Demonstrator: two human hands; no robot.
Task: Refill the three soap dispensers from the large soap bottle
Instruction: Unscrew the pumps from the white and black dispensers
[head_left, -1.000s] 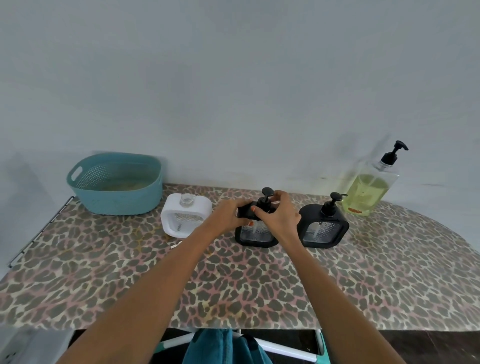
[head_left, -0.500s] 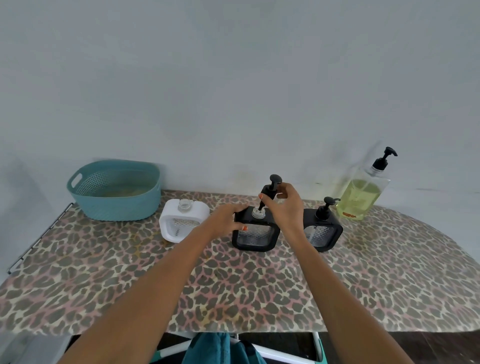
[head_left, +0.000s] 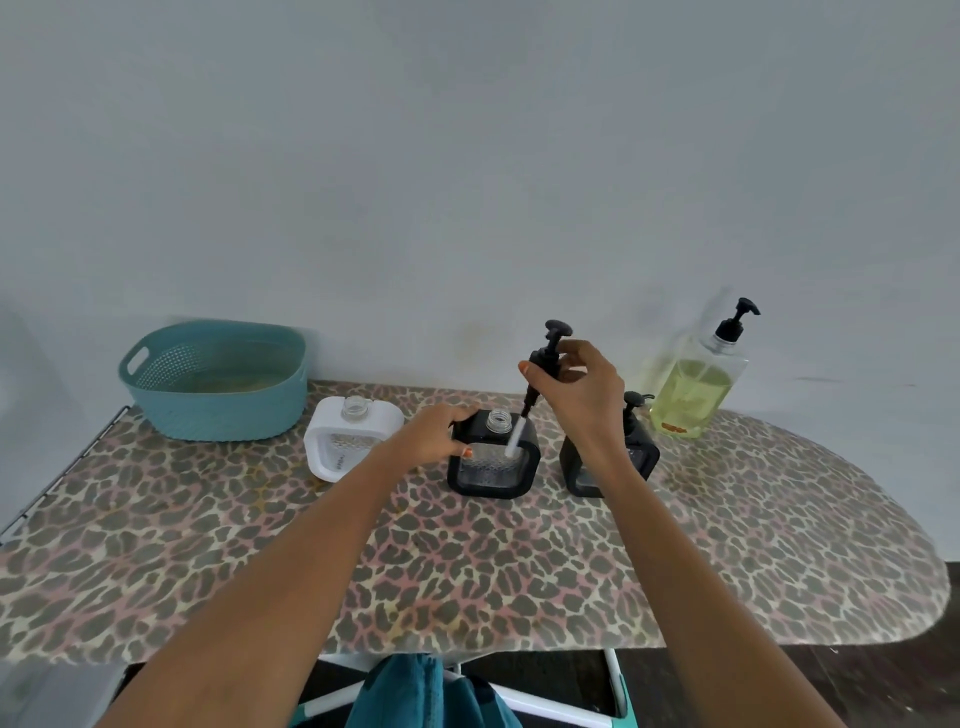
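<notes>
**Two dispensers opened, pouring apparently not begun**

The white dispenser (head_left: 353, 436) stands open-necked. The middle black dispenser (head_left: 491, 467) is gripped by the left hand (head_left: 434, 434), and its pump (head_left: 544, 359) is pinched just above by the right hand (head_left: 576, 387). The third dispenser (head_left: 615, 460) is capped, near the untouched large soap bottle (head_left: 693, 389). The leopard-print bench (head_left: 519, 571) is backed by a plain grey wall (head_left: 467, 182).

— What did the room look like?
— A plain, pale grey-blue wall (head_left: 467, 156) filled the upper half of the view, under soft, even light.
— And the furniture?
— One long counter (head_left: 519, 582) stood against that wall. It was covered in leopard-print cloth, and its right end was rounded. A white frame (head_left: 545, 702) showed beneath its front edge, above a dark floor (head_left: 883, 691).
</notes>
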